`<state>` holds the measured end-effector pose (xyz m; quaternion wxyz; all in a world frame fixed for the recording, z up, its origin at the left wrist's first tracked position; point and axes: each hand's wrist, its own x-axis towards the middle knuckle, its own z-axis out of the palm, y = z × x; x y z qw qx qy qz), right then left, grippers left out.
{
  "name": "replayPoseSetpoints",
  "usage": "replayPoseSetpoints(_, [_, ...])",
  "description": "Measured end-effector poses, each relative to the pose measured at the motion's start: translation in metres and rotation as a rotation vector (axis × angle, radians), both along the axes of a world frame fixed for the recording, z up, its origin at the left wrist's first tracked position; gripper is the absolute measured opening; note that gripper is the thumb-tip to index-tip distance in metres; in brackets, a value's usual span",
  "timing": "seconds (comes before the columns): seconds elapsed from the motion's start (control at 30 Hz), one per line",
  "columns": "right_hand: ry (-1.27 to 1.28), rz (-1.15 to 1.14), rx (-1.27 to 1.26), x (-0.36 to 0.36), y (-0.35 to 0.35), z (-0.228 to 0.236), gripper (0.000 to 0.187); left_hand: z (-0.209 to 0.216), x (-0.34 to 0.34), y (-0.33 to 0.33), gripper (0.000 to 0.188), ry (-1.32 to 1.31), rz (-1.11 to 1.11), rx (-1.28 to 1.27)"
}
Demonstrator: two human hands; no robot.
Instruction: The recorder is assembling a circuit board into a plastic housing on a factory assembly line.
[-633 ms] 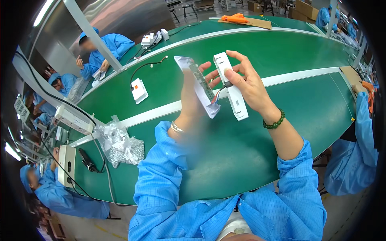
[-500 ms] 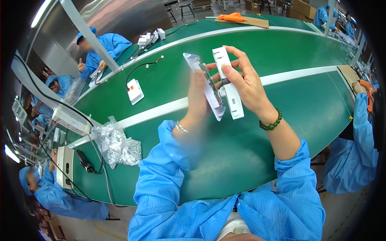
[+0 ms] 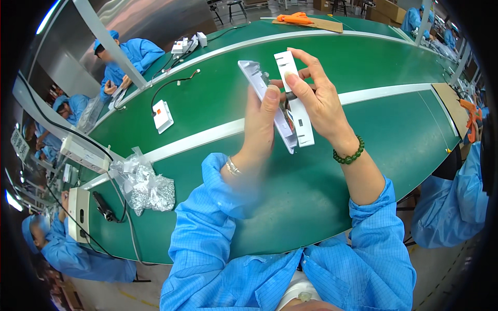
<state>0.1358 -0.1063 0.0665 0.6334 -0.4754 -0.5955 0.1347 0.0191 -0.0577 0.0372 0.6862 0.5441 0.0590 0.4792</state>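
Both hands are raised over the green conveyor belt. My left hand grips a long white plastic housing shell, tilted on edge with its open side toward the right. My right hand holds a second long white strip part close against that shell, fingers wrapped over its upper half. Dark and metal parts show in the gap between the two halves. A green bead bracelet sits on my right wrist and a thin bangle on the left.
A small white unit with an orange patch and a black cable lies on the belt at left. A crumpled clear plastic bag and a black tool sit near the belt's near-left edge. Other workers in blue coats are at left and right.
The two white parts have come closer together and stand a little more upright in my hands. The small white unit on the belt has shifted slightly left.
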Motion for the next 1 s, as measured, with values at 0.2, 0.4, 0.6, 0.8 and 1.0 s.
replayPoseSetpoints(0.2, [-0.132,-0.013,-0.071,0.007,0.000,-0.003,0.046,-0.002,0.005,-0.002,0.058,0.073,0.076,0.053])
replayPoseSetpoints(0.4, [-0.072,-0.020,-0.061,0.000,0.001,-0.005,0.048,-0.012,0.003,0.009,0.064,0.126,0.066,0.099])
replayPoseSetpoints(0.6, [-0.078,-0.030,-0.066,-0.002,0.003,-0.006,0.051,-0.011,0.004,0.006,0.064,0.145,0.146,0.148])
replayPoseSetpoints(0.8, [-0.026,-0.047,-0.009,-0.005,0.008,-0.014,0.054,-0.012,0.005,0.000,0.062,0.145,0.171,0.156])
replayPoseSetpoints(1.0, [0.119,0.056,-0.034,-0.010,0.013,-0.023,0.054,-0.011,0.008,0.004,0.061,0.096,0.219,0.147])
